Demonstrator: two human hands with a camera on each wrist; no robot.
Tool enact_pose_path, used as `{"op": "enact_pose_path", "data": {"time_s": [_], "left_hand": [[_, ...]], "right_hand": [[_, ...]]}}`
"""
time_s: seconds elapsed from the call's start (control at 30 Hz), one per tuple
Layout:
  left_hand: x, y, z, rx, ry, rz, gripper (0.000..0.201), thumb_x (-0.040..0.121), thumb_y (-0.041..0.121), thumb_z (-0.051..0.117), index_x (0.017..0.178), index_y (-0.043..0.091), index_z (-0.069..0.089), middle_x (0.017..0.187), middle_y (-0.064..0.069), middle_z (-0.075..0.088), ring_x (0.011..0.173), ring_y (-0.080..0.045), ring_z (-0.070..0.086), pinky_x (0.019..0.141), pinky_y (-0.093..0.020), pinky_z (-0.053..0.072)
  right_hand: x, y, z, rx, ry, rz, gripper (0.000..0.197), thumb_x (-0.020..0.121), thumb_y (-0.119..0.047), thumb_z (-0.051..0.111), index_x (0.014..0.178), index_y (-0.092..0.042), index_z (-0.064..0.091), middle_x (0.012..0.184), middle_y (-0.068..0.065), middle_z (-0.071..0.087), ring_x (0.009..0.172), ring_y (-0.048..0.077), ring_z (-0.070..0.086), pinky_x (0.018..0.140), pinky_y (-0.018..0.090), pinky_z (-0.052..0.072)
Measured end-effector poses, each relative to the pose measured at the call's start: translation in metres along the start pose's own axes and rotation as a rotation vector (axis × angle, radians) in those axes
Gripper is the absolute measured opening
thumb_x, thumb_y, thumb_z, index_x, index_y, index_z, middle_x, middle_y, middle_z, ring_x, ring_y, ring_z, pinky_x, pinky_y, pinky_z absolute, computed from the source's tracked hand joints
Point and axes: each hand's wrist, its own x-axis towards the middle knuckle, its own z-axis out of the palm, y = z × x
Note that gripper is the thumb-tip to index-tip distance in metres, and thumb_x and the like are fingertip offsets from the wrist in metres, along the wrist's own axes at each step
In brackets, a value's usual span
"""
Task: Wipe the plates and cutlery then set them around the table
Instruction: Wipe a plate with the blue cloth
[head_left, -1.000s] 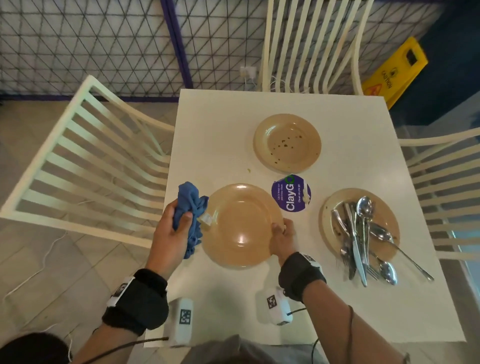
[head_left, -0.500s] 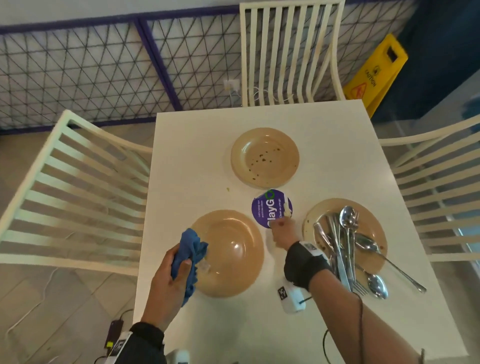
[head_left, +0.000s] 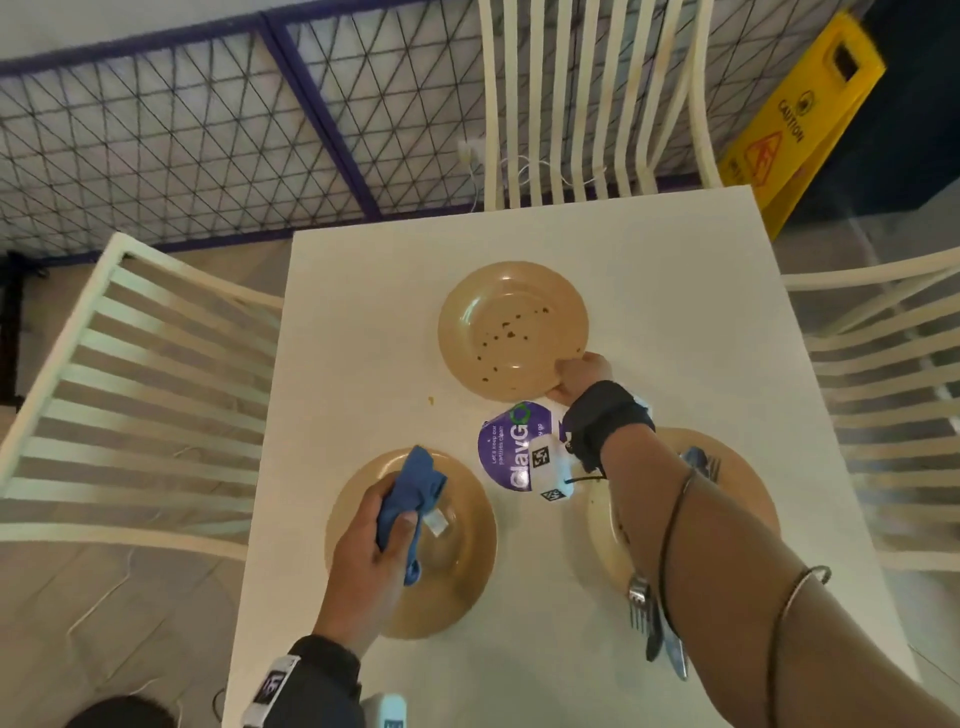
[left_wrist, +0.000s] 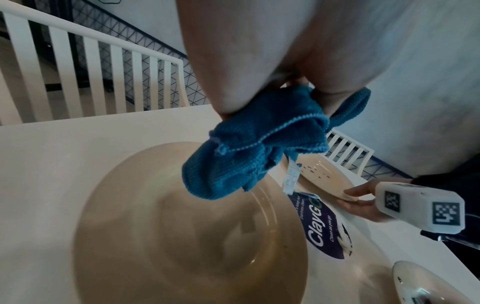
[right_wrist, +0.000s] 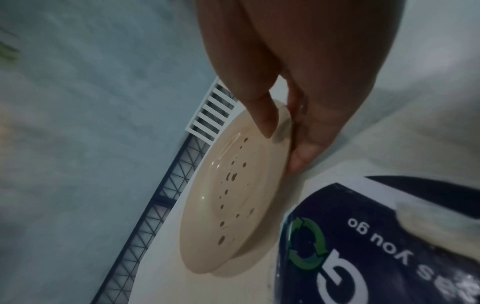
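Right hand (head_left: 582, 375) pinching near rim of spotted plate (head_left: 511, 328), thumb on top, fingers beneath. Left hand (head_left: 376, 540) clutching blue cloth (head_left: 413, 499) over clean plate (head_left: 457, 551).

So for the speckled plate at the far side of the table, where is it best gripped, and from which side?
Grip the speckled plate at its near rim, coming from the person's side, as the right hand does: thumb on top, fingers beneath. The raised, overhanging rim leaves room underneath, and a rim grip keeps skin off the dirty centre. The left hand holds the blue cloth.
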Motion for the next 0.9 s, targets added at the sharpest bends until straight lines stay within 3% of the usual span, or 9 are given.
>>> {"op": "enact_pose_path", "data": {"time_s": [0.07, 0.13, 0.27, 0.4, 0.53, 0.6, 0.67, 0.73, 0.9], "left_hand": [[0.007, 0.008, 0.009, 0.014, 0.010, 0.024, 0.034, 0.103, 0.022, 0.054, 0.127, 0.046, 0.054, 0.113, 0.011, 0.066, 0.094, -0.013, 0.067, 0.081, -0.028, 0.057], [0.015, 0.019, 0.018, 0.053, 0.004, 0.046, 0.035, 0.101, 0.024, 0.056, 0.131, 0.042, 0.054, 0.118, 0.006, 0.064, 0.098, -0.026, 0.065, 0.089, -0.047, 0.056], [0.037, 0.058, 0.039, 0.138, -0.018, 0.220, 0.042, 0.101, 0.013, 0.057, 0.130, 0.043, 0.053, 0.128, 0.014, 0.057, 0.108, -0.007, 0.061, 0.096, -0.035, 0.054], [0.061, 0.096, 0.083, 0.361, -0.078, 0.450, 0.048, 0.098, 0.010, 0.056, 0.140, 0.033, 0.050, 0.142, 0.010, 0.047, 0.123, -0.010, 0.054, 0.104, -0.033, 0.050], [0.062, 0.118, 0.140, 0.612, -0.126, 0.625, 0.049, 0.103, 0.028, 0.045, 0.151, 0.031, 0.038, 0.155, -0.002, 0.039, 0.140, -0.024, 0.042, 0.113, -0.043, 0.040], [0.049, 0.113, 0.163, 0.810, -0.165, 0.614, 0.051, 0.106, 0.039, 0.028, 0.156, 0.036, 0.025, 0.164, -0.001, 0.028, 0.152, -0.029, 0.022, 0.123, -0.052, 0.020], [0.030, 0.096, 0.170, 0.934, -0.180, 0.623, 0.052, 0.107, 0.045, 0.018, 0.158, 0.039, 0.015, 0.168, 0.004, 0.018, 0.156, -0.028, 0.007, 0.125, -0.054, 0.007], [0.016, 0.080, 0.158, 1.036, -0.183, 0.689, 0.053, 0.105, 0.045, 0.018, 0.157, 0.037, 0.021, 0.167, 0.005, 0.021, 0.156, -0.030, 0.009, 0.124, -0.058, 0.012], [0.028, 0.060, 0.100, 1.041, -0.173, 0.608, 0.057, 0.101, 0.041, 0.025, 0.158, 0.032, 0.023, 0.168, -0.003, 0.020, 0.153, -0.042, 0.016, 0.117, -0.058, 0.032]], "right_hand": [[-0.002, 0.001, -0.001, 0.045, 0.019, 0.010, 0.035, 0.097, 0.000, 0.048, 0.131, -0.006, 0.053, 0.118, 0.018, 0.066, 0.077, 0.025, 0.066, 0.047, 0.029, 0.056], [-0.012, 0.000, -0.007, 0.140, -0.008, 0.002, 0.036, 0.098, 0.002, 0.044, 0.132, -0.009, 0.050, 0.105, 0.014, 0.066, 0.078, 0.025, 0.066, 0.051, 0.034, 0.057], [-0.040, 0.005, -0.024, 0.292, -0.099, -0.019, 0.040, 0.099, 0.008, 0.040, 0.132, -0.013, 0.043, 0.102, 0.013, 0.061, 0.081, 0.028, 0.066, 0.060, 0.038, 0.059], [-0.080, 0.013, -0.054, 0.363, -0.221, -0.080, 0.036, 0.097, 0.010, 0.038, 0.113, -0.020, 0.049, 0.100, 0.015, 0.061, 0.074, 0.027, 0.060, 0.054, 0.032, 0.058], [-0.117, 0.026, -0.086, 0.502, -0.282, -0.138, 0.026, 0.105, -0.013, 0.039, 0.126, -0.020, 0.054, 0.115, 0.024, 0.066, 0.088, 0.030, 0.067, 0.072, 0.041, 0.060], [-0.132, 0.033, -0.103, 0.620, -0.298, -0.102, 0.033, 0.108, -0.029, 0.033, 0.125, -0.016, 0.059, 0.131, 0.022, 0.062, 0.106, 0.027, 0.067, 0.082, 0.039, 0.059], [-0.148, 0.038, -0.120, 0.715, -0.313, -0.077, 0.035, 0.102, -0.037, 0.048, 0.131, -0.018, 0.054, 0.138, 0.024, 0.057, 0.123, 0.033, 0.060, 0.103, 0.048, 0.049], [-0.161, 0.046, -0.140, 0.700, -0.311, -0.138, 0.046, 0.096, -0.026, 0.059, 0.139, -0.022, 0.046, 0.133, 0.024, 0.060, 0.122, 0.039, 0.060, 0.106, 0.056, 0.045], [-0.197, 0.073, -0.168, 0.388, -0.268, -0.295, 0.032, 0.105, -0.017, 0.045, 0.133, -0.028, 0.056, 0.123, 0.010, 0.070, 0.110, 0.030, 0.068, 0.094, 0.052, 0.054]]}}
